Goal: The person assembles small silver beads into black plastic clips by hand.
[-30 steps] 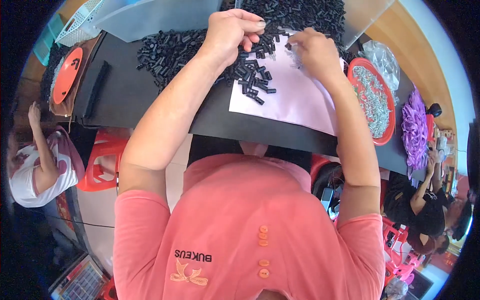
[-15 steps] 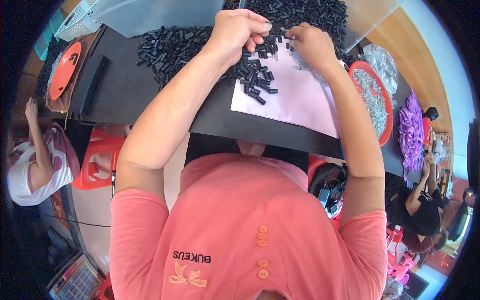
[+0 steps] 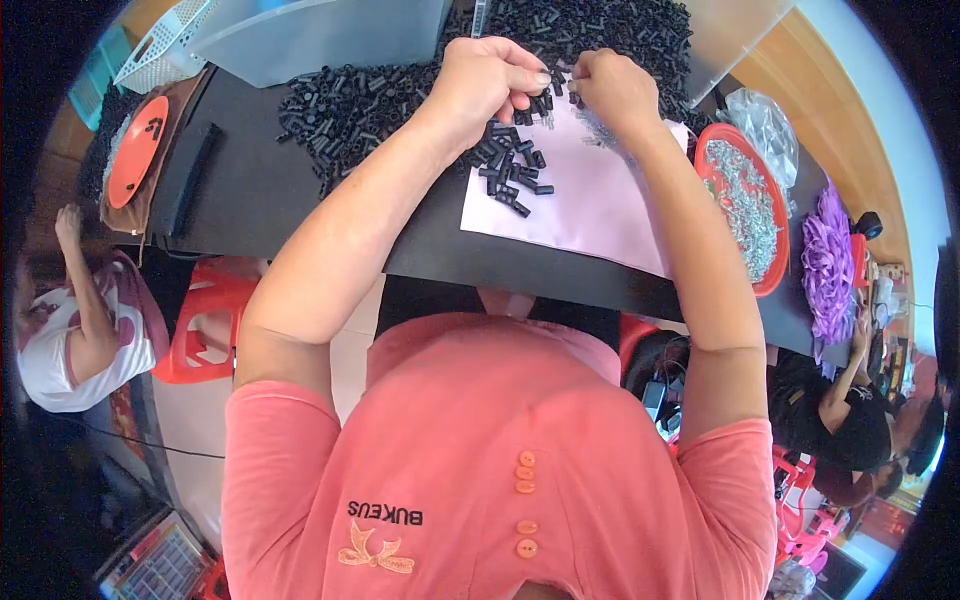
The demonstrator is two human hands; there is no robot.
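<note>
My left hand [image 3: 490, 82] is closed, thumb and fingertips pinched together above the small black tubes [image 3: 510, 175] heaped on a pale pink sheet [image 3: 580, 215]. Close by on its right, my right hand [image 3: 618, 92] has its thumb and forefinger pressed together over the sheet's far part. What either pinch holds is too small to make out. A few black tubes lie in the gap between the two hands. Small clear or silvery bits [image 3: 597, 128] are scattered on the sheet beside my right hand.
A large pile of black tubes [image 3: 600, 30] spreads across the dark table behind my hands. The red tray [image 3: 781, 262] at right holds small silvery pieces, next to purple ribbons [image 3: 828, 265]. A translucent bin [image 3: 310, 45] and an orange plate [image 3: 140, 150] stand left. Other people sit at both sides.
My left fingertips have come down nearer to me. The right hand has shifted slightly left and its fingers are drawn closer together. The whole view has moved a little.
</note>
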